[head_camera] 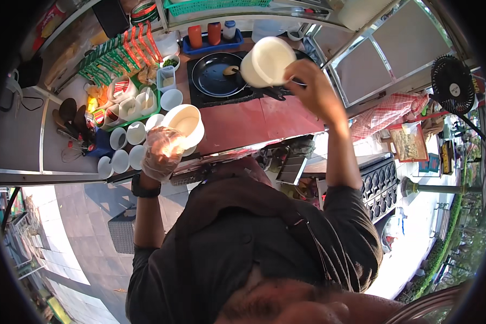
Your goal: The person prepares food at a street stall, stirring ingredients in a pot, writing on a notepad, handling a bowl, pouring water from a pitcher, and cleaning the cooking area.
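My left hand [162, 150], in a clear plastic glove, holds a cream plastic tub [191, 123] above several small white cups [136, 133]. Its opening is turned up and to the right. A dark watch [146, 187] is on that wrist. My bare right hand [314, 89] grips the edge of a second cream tub [253, 67], which is tilted and blurred; whether it has a handle I cannot tell. This tub is over the stove, just right of a dark frying pan [214, 77]. A wooden-looking spoon or spatula [231, 71] rests in the pan.
A red counter strip [235, 123] runs in front of the stove. To the left, a green tray [158, 104] carries small containers. Sauce bottles [214, 33] stand in a blue tray [235, 40] behind. At right are a black fan [451, 84] and a molded griddle [380, 186].
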`<state>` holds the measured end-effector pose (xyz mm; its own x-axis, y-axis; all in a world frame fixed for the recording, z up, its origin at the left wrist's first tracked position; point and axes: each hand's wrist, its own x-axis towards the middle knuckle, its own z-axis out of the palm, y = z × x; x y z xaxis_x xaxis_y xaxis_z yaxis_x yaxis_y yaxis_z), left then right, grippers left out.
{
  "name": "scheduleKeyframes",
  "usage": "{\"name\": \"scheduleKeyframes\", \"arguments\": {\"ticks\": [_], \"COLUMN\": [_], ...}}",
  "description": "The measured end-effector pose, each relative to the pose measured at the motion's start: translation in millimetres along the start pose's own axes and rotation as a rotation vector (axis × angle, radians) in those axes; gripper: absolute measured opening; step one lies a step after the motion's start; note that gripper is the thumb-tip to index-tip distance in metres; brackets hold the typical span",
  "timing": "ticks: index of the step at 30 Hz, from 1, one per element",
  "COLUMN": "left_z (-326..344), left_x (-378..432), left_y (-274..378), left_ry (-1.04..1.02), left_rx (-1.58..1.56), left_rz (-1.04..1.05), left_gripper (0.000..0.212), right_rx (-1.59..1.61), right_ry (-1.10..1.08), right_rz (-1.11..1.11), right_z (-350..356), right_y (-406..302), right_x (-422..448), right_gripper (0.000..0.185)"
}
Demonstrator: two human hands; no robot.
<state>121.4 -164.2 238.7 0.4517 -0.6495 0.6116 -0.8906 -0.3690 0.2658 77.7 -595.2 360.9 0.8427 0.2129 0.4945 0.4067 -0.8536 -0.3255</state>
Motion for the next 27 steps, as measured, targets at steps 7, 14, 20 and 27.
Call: {"name": "scheduleKeyframes", "arguments": {"ticks": [7, 14, 20, 27], "left_z": [20.7, 98.8, 183.7, 167.9], "left_x": [31.7, 68.3, 66.5, 91.2], "left_y": [-12.6, 36.2, 58.6, 53.3], "left_ry": [-0.048, -0.055, -0.193, -0.408], "left_rx": [0.078, -0.116, -0.146, 0.122], "left_rz": [-0.034, 0.061, 0.188, -0.252], "left_gripper": [0.017, 0.010, 0.014, 0.091], "right_rx": [0.253, 0.357, 0.440, 0.323], "right_ry": [-0.215, -0.176, -0.089, -0.054], "right_rz": [0.138, 0.427, 0.485, 0.424], "right_z": [226.9, 169.3, 135.3, 225.3], "right_y": [-16.1, -1.4, -3.4, 44.9], "right_x": [-111.2, -134.4, -134.2, -162.0], "right_gripper": [0.025, 0.058, 0.066, 0.051]}}
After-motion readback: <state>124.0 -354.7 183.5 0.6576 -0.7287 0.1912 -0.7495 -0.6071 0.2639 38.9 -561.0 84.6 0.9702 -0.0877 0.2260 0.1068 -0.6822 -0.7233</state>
